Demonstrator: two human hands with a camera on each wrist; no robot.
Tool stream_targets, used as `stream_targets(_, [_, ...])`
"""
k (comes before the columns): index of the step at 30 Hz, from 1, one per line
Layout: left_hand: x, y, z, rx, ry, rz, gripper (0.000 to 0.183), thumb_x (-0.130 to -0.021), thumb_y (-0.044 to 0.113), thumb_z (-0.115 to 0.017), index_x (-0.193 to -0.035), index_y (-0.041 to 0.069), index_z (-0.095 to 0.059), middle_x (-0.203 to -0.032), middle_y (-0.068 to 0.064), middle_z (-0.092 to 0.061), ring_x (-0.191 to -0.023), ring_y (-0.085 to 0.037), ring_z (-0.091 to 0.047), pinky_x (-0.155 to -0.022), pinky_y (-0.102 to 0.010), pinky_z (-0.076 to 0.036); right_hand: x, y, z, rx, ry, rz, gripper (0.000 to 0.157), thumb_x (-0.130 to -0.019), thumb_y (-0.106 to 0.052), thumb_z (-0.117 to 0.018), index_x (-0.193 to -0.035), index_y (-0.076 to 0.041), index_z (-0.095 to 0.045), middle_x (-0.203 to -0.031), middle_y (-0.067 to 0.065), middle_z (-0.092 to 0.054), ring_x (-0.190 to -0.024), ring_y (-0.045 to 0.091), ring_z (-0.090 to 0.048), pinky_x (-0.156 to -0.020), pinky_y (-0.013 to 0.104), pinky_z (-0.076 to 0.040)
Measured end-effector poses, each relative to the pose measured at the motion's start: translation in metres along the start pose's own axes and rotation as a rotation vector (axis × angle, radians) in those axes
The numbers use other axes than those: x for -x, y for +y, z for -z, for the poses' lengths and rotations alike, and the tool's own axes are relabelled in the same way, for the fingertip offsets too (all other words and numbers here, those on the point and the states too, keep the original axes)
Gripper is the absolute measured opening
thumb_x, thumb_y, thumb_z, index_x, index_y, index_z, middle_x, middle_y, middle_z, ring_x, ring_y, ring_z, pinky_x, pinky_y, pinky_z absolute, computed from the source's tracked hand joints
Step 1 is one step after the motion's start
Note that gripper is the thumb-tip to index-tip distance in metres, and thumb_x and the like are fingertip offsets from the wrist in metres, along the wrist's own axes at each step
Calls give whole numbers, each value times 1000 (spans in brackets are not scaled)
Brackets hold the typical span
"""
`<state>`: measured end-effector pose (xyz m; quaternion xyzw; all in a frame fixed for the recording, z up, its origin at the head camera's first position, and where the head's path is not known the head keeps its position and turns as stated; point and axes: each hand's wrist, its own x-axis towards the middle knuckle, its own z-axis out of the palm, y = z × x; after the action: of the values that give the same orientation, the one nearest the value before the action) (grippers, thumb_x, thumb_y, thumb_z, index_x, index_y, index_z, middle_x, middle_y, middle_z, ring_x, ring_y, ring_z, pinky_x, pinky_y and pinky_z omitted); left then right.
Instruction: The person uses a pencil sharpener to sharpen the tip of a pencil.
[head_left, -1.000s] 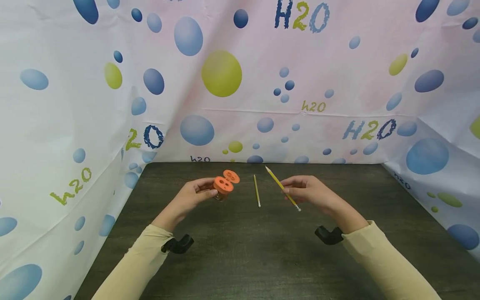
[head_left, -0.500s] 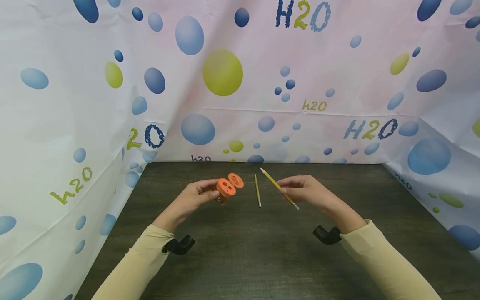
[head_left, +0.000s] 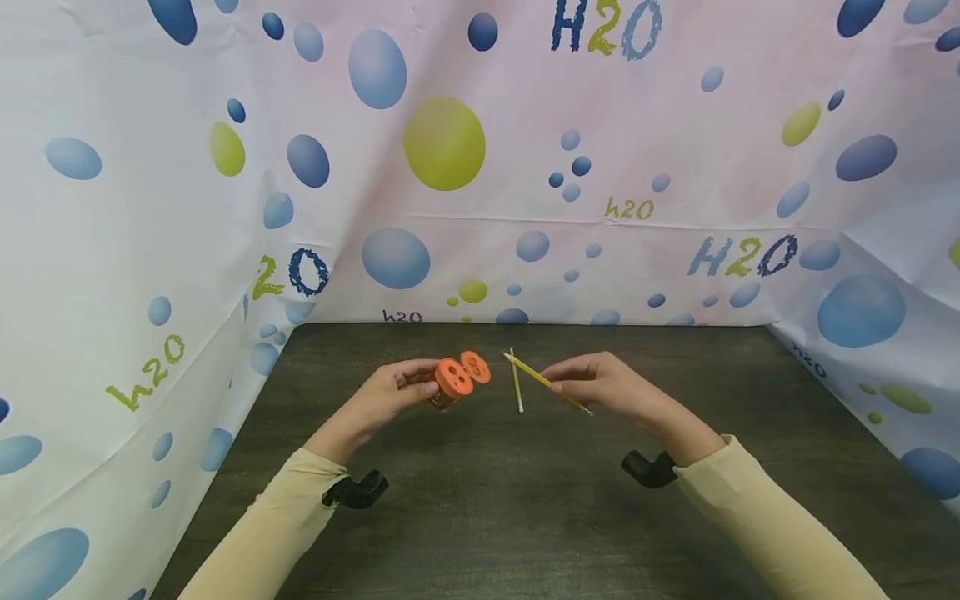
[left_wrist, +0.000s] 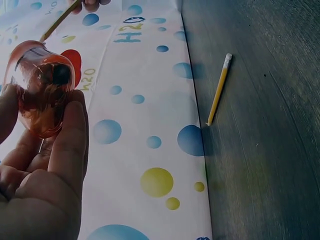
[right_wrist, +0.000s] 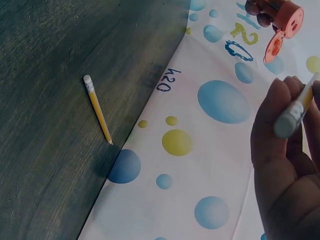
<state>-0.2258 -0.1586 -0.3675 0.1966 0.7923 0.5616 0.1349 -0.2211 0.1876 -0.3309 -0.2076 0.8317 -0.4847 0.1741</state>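
Observation:
My left hand (head_left: 386,397) grips an orange pencil sharpener (head_left: 454,379) above the table, its round lid flipped up on the right side. In the left wrist view the sharpener's see-through body (left_wrist: 42,95) shows shavings inside. Between thumb and fingers my right hand (head_left: 611,385) pinches a yellow pencil (head_left: 531,372), its pale tip towards the sharpener but apart from it, its eraser end towards me. A second yellow pencil (head_left: 517,392) lies on the table between the hands; in the head view the held pencil crosses in front of its upper end.
The dark wooden table (head_left: 480,517) carries both arms' work. A white sheet (head_left: 495,167) printed with blue and green dots and lettering stands behind and along both sides. A black wrist mount (head_left: 356,490) sits on the left forearm, another black mount (head_left: 648,469) on the right.
The right hand has moved left with its pencil, bringing the tip closer to the sharpener. The left hand has tilted the sharpener to the right and slightly lower.

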Motion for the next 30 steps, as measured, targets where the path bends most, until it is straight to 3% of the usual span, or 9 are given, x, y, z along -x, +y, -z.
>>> stream_targets(9, [-1,3,-3,2,-28,12,51,-106,24,-58,-150,0,-48,-147,-26,-56,-131,-37,-59,-109,-53,-51,-5,-5,-7,62,-12,-4,34,-102,-15,-61,-131,4,-67,-87,1,-66,-71,14,-54,-66,32,-48])
stream_targets(15, [-1,4,-5,3,-62,10,55,-106,30,-57,-151,1,-47,-142,-26,-60,-123,-29,-63,-107,-49,-53,-9,-6,-10,88,-26,7,33,-102,-15,-62,-128,3,-68,-99,11,-72,-74,18,-56,-66,32,-49])
stream_targets(22, [-1,4,-6,16,-66,8,55,-106,31,-57,-151,1,-48,-142,-26,-59,-122,-27,-63,-105,-48,-54,-13,-5,-14,92,-54,17,33,-102,-15,-61,-129,4,-68,-80,2,-63,-70,14,-53,-65,33,-47])
stream_targets(30, [-3,4,-8,11,-80,7,56,-106,33,-57,-150,1,-48,-143,-26,-59,-125,-30,-62,-107,-51,-53,-15,-5,-17,114,-62,22,33,-102,-15,-61,-129,3,-68,-101,15,-74,-79,20,-60,-70,34,-52])
